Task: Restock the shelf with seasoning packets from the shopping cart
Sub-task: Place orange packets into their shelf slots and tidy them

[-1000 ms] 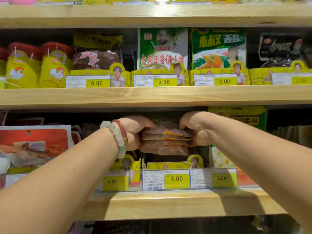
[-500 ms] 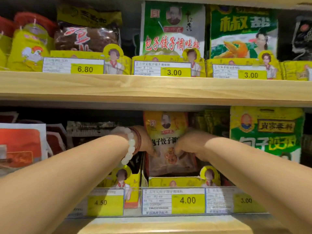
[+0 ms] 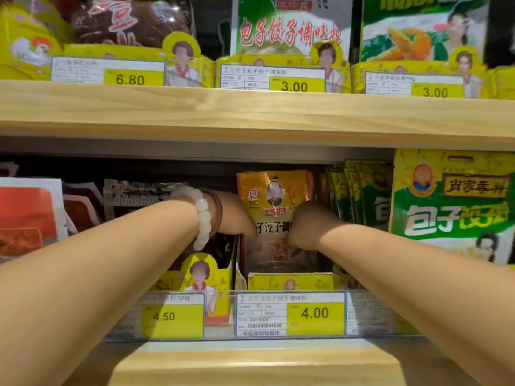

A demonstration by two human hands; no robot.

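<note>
An orange-brown seasoning packet (image 3: 274, 196) stands upright in a yellow display box (image 3: 289, 281) on the lower shelf, above the 4.00 price tag (image 3: 289, 313). More packets seem stacked behind it. My left hand (image 3: 237, 215) grips its left edge and my right hand (image 3: 306, 227) grips its right edge, both at mid-height. My fingers are mostly hidden behind the wrists. A white bead bracelet and a red bangle sit on my left wrist. The shopping cart is out of view.
The wooden upper shelf board (image 3: 250, 112) hangs just above my hands. Green-yellow packets (image 3: 451, 207) fill the slot to the right, red and white packs (image 3: 30, 215) the left. A yellow box (image 3: 203, 274) stands by the 4.50 tag. The lower shelf edge (image 3: 256, 366) is near me.
A second ago my hands held the packets flat as a stack; they now stand upright in the box. The view has moved closer and lower toward the lower shelf.
</note>
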